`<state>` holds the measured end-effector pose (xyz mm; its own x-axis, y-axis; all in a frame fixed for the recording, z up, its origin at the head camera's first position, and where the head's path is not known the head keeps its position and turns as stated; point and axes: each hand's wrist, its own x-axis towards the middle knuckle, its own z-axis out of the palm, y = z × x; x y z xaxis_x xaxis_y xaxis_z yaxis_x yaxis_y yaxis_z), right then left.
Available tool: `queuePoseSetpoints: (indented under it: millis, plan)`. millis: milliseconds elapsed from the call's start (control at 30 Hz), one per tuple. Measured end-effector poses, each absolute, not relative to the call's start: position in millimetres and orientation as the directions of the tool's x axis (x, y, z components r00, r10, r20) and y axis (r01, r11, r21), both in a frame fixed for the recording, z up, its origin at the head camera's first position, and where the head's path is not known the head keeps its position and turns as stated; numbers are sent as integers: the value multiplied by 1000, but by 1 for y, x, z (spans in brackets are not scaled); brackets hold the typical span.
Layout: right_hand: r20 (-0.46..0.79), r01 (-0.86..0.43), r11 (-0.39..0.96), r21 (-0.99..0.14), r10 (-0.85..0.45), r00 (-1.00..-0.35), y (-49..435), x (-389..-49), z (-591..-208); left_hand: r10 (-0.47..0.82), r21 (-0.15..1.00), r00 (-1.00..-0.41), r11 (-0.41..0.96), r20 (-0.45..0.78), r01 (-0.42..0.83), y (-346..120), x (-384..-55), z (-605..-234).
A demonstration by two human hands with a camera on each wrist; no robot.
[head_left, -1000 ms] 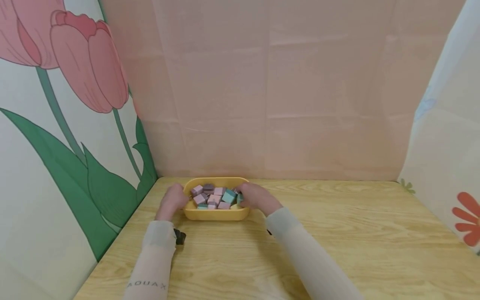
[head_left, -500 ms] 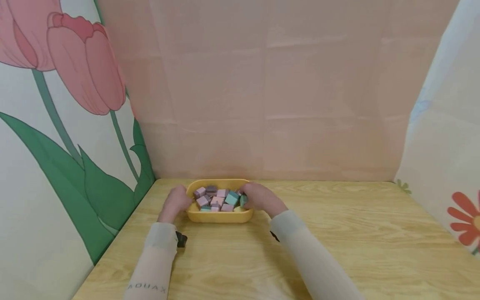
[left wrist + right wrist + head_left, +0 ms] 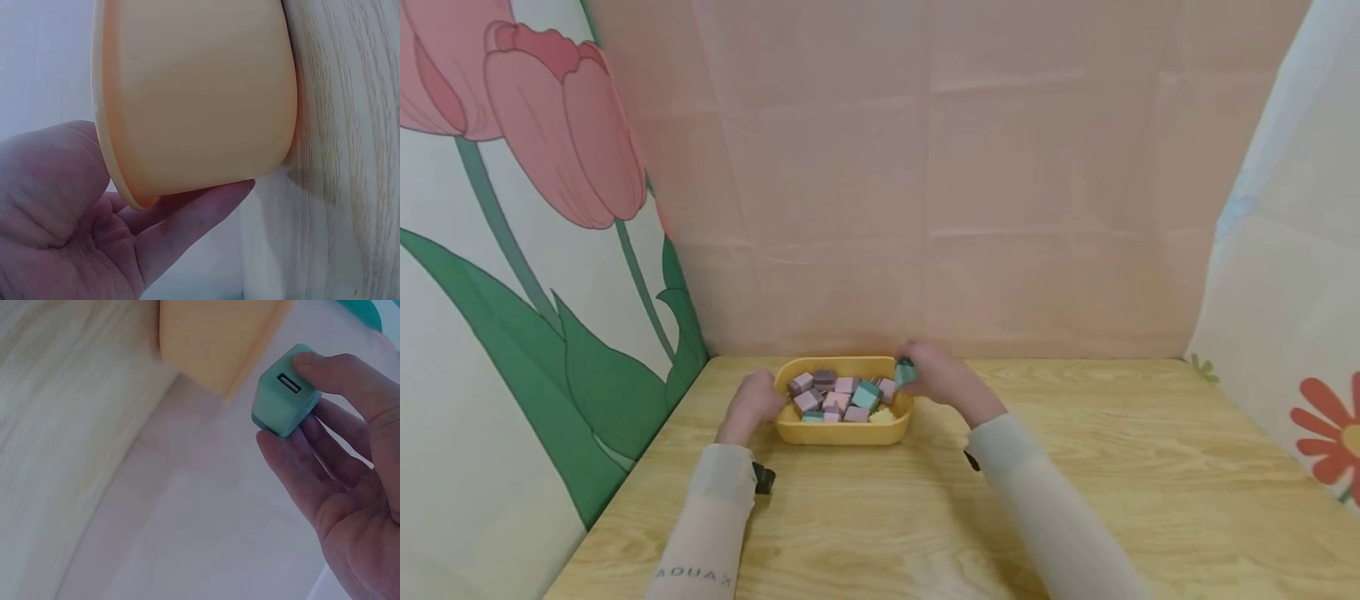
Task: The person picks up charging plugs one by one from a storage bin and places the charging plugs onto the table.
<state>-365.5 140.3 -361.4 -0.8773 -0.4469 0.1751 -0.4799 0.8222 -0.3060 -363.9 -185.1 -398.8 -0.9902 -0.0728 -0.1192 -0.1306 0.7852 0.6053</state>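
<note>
A yellow oblong plastic tub [image 3: 842, 432] stands near the back edge of the table, holding several small block-shaped USB chargers [image 3: 837, 402] in pink, purple, green and yellow. My left hand [image 3: 756, 402] grips the tub's left end. In the left wrist view its fingers [image 3: 187, 228] lie along the outer wall; the thumb's end goes out of sight behind the rim. Above the tub's right end, my right hand [image 3: 942, 372] pinches a green USB charger [image 3: 287, 390] between thumb and fingers. Its USB slot shows in the right wrist view.
The wood-grain table [image 3: 1075, 483] runs out to the right and toward me. Behind it hangs a pink sheet [image 3: 925, 183]. Tulip-printed fabric [image 3: 550, 292] borders the left, and a flowered sheet [image 3: 1285, 317] the right.
My right hand has risen out of the tub and shifted right, bringing the green charger up over the rim. My left hand keeps its place at the tub's left end.
</note>
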Motion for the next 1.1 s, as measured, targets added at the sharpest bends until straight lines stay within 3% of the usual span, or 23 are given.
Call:
queuePoseSetpoints:
  millis: [233,533,1100]
  plan:
    - [167,-430,840,-332,-396,-903,179,-366,-360,-55,607,-991,786,-123,-119,-183,-367,-400]
    - [181,-414,851,-324,-374,-910,225,-373,-386,-48,603,-991,790,-122,-113,-181,-367,-400]
    - [146,-385,878,-286,-357,-923,236,-387,-402,-55,601,-990,790,-127,-121,-180,-363,-399]
